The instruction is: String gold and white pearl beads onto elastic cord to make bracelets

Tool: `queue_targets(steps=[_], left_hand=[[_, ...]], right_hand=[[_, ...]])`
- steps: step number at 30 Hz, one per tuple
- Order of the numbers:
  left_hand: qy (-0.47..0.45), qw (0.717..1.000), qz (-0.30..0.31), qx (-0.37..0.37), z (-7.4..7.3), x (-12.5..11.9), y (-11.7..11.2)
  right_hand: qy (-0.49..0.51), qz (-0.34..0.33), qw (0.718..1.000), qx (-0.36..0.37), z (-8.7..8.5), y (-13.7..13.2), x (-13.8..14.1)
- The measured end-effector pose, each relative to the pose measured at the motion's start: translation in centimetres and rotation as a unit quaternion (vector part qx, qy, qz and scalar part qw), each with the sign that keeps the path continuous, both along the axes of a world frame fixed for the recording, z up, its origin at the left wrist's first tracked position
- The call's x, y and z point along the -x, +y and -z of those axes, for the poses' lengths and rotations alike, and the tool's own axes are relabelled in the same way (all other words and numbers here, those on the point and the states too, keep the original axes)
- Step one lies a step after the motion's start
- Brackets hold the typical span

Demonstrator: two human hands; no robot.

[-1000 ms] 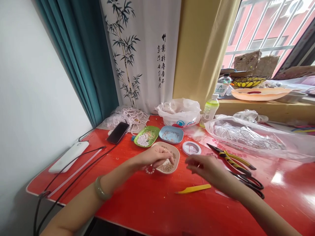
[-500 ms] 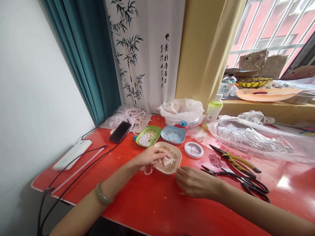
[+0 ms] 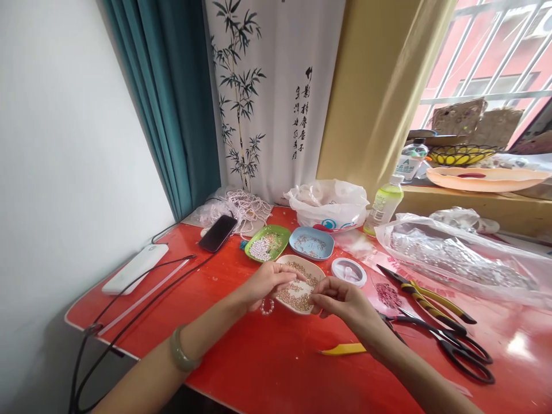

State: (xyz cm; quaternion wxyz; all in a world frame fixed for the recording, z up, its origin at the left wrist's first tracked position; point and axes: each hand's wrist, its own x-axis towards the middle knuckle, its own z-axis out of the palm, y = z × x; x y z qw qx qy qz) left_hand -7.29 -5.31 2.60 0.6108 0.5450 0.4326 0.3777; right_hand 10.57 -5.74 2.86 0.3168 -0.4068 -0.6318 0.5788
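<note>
My left hand (image 3: 268, 283) is closed, and a small loop of pearl beads (image 3: 267, 307) hangs below its fingers. My right hand (image 3: 334, 298) has thumb and fingertips pinched together just right of the left fingers. Whatever lies in that pinch is too small to make out. Both hands are at a cream tray (image 3: 296, 310) of loose gold-coloured beads (image 3: 298, 290). Yellow tweezers (image 3: 344, 349) lie on the red table, partly covered by my right forearm.
Behind stand a green tray (image 3: 282, 237) and a blue tray (image 3: 314, 246) with small parts. A white round container (image 3: 348, 272), yellow-handled pliers (image 3: 431, 299) and black scissors (image 3: 463, 351) lie to the right. A phone (image 3: 218, 233) and cables are left; plastic bags (image 3: 330, 204) line the back.
My right hand has lifted off the table and moved up to the cream tray's right edge, fingers pinched, uncovering the yellow tweezers. My left hand stays over the tray with the bead loop.
</note>
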Motion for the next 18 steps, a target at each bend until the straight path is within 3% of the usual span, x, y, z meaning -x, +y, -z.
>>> queue_targets(steps=[5,9,15,18], left_hand=[[-0.015,1.000,0.004,-0.012,0.3,-0.2,-0.2],[-0.014,1.000,0.000,0.010,0.6,-0.4,-0.2],[-0.001,0.999,-0.019,0.027,0.9,-0.6,-0.2],[0.055,0.997,-0.041,-0.020,1.1,-0.8,-0.2]], right_hand=[[0.084,-0.012,0.992,0.096,0.5,0.0,0.4],[0.143,0.019,0.979,0.146,1.3,0.0,0.0],[0.116,0.064,0.983,0.130,2.0,0.2,-0.6],[0.116,0.060,0.984,0.123,2.1,0.3,-0.8]])
